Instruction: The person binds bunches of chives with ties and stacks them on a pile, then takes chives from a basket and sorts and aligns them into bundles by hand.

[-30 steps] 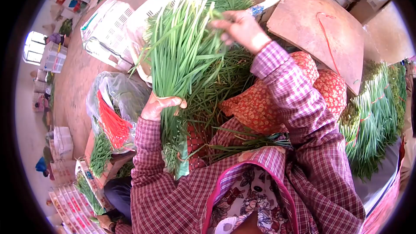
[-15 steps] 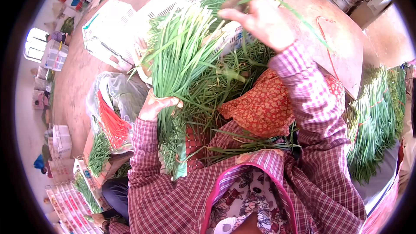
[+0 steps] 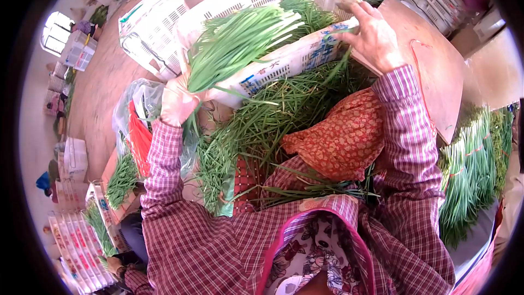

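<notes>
My left hand (image 3: 178,102) is closed at the leafy end of a bunch of green chives (image 3: 240,41), beside the left end of a white plastic crate (image 3: 275,71). The bunch lies over the crate, its pale cut ends pointing right. At the crate's right corner, my right hand (image 3: 379,38) has its fingers and thumb around the rim. A small dark thing shows by its fingertips; I cannot make out what it is. More chives (image 3: 308,13) lie inside the crate. Below it, loose chive leaves (image 3: 284,104) are heaped by my lap.
A red patterned cloth (image 3: 338,136) lies on my lap. At right are a board (image 3: 417,60) with a red string and tied chive bundles (image 3: 466,175). At left stand a plastic bag with red strips (image 3: 139,139) and another white crate (image 3: 150,30). A co-worker's hand (image 3: 114,265) shows lower left.
The bunch went from upright in my left hand to lying over the crate. My left hand moved left and up; my right hand moved right and down to the crate's corner, no longer trailing a long leaf.
</notes>
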Action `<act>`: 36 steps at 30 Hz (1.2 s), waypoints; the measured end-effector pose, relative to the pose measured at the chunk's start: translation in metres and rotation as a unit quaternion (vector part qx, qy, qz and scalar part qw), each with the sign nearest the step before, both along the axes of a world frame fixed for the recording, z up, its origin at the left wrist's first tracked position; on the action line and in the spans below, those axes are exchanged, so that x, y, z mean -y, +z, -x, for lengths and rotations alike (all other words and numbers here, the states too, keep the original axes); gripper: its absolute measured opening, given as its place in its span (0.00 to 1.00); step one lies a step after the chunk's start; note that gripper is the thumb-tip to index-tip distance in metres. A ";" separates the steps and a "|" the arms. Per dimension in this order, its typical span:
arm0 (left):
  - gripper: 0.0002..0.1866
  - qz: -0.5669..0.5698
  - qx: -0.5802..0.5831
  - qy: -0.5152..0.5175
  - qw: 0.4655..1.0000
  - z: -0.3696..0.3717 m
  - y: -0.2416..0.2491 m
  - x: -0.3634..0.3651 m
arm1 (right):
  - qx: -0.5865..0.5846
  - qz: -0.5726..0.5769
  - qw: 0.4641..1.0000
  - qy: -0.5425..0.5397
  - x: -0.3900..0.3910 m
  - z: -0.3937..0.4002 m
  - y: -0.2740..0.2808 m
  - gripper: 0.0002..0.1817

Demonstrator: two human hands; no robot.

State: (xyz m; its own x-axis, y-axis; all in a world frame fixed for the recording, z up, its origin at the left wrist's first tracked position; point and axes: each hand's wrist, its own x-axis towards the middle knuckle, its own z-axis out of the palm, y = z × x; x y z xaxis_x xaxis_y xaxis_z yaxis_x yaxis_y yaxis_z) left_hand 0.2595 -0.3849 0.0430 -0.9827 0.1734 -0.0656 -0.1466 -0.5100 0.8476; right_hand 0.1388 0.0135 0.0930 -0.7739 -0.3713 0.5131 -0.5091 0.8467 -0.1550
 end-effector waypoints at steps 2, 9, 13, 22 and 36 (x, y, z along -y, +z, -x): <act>0.21 -0.015 -0.025 -0.050 0.998 0.006 0.003 0.004 | -0.073 -0.009 0.996 0.054 0.013 -0.014 0.005 0.38; 0.31 0.700 -0.372 0.131 0.595 0.013 0.033 -0.024 | -0.048 0.052 0.975 0.212 0.098 -0.023 0.009 0.53; 0.32 0.831 -0.218 0.134 0.494 0.004 0.060 -0.053 | -0.056 0.058 0.960 0.268 0.115 -0.011 -0.004 0.35; 0.49 0.860 -0.274 0.193 0.385 0.014 0.029 -0.028 | 0.341 0.680 0.563 0.323 0.087 0.006 -0.013 0.17; 0.38 0.877 -0.253 0.210 0.351 0.011 0.016 -0.005 | 0.163 0.009 0.982 0.095 -0.012 -0.017 0.006 0.37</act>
State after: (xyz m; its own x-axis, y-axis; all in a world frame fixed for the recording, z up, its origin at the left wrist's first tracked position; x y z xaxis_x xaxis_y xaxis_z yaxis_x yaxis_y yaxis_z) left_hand 0.2489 -0.3800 0.0593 -0.8602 0.1352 0.4917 0.0249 0.9742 -0.2243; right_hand 0.1560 0.0256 0.0992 -0.8151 -0.5189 0.2578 -0.5793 0.7366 -0.3490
